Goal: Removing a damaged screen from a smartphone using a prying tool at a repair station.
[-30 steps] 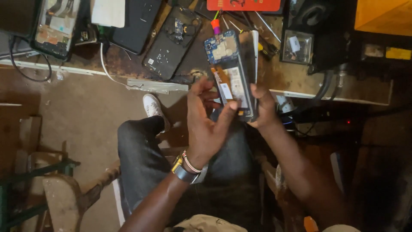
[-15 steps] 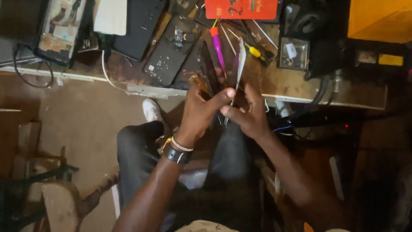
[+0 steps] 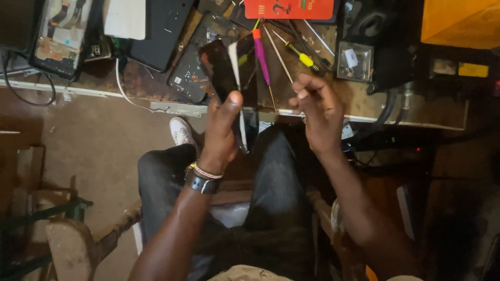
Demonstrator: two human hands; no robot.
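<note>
The left hand [image 3: 221, 127] grips a phone [image 3: 229, 73] edge-on above the lap, thumb clamped on its side to steady it. The right hand [image 3: 317, 112] hovers just beside, fingers loosely curled and empty, before the tool-strewn worktop [image 3: 364, 101].

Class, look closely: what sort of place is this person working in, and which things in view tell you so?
Probably a small phone repair bench: opened phones lie on the worn workbench, screwdrivers are scattered beside them, and the left hand holds a dismantled phone.

Dark opened phone [image 3: 229, 70], upright, edge-on
</note>
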